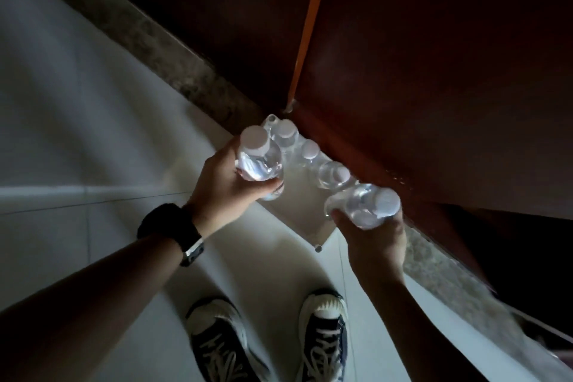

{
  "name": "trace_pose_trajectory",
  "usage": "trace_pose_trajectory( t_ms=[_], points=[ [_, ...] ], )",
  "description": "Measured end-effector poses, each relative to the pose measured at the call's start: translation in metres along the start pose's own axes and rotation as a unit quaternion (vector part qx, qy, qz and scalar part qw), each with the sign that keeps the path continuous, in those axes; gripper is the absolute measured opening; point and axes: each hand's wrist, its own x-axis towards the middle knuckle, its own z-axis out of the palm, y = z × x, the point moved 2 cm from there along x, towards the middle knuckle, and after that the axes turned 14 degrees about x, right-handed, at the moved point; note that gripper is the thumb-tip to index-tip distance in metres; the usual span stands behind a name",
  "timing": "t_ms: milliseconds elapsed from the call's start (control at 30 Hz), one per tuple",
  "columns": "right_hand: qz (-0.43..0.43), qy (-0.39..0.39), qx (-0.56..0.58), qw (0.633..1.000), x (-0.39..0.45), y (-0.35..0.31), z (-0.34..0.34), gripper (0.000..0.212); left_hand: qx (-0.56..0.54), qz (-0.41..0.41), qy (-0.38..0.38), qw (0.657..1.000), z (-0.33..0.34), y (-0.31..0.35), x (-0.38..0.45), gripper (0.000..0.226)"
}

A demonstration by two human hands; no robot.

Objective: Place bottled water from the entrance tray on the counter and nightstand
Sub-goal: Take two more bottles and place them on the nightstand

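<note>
Two bare forearms reach down and forward from the bottom of the view, over a pair of dark lace-up sneakers (266,341) planted on a pale tiled floor (62,139). On the left wrist sits a black watch (173,231). Beyond it the left hand (229,183) curls round a clear water bottle (259,158) with a white cap, held upright just off the tray's left edge and lifted above the others.

Between the two hands lies the pale tray (297,205), low down and set cornerwise, its near corner pointing toward the shoes with a small round knob just beside it. Along the tray's far edge stands a row of capped water bottles (310,150), close together and right up against the dark reddish wooden door (434,87); the near part of the tray shows bare.

At the tray's right corner the right hand (375,236) grips more bottles (369,205); at least two white caps show above the fingers, though blur hides the exact count.

Floor lies open to the left of the tray and toward the shoes. A mottled stone threshold (173,56) runs diagonally along the door's foot, and an orange strip (310,22) marks the door's edge above the tray.
</note>
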Motion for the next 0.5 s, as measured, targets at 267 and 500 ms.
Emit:
trace_pose_trajectory(
  t_ms=[267, 500],
  points=[
    [-0.014, -0.232, 0.273, 0.934, -0.054, -0.315, -0.062, 0.045, -0.189, 0.048, -0.077, 0.978, -0.19, 0.272, -0.073, 0.036],
    [0.03, -0.307, 0.412, 0.857, -0.149, -0.599, -0.156, 0.047, -0.263, 0.056, -0.021, 0.963, -0.366, 0.504, -0.163, 0.038]
  ],
)
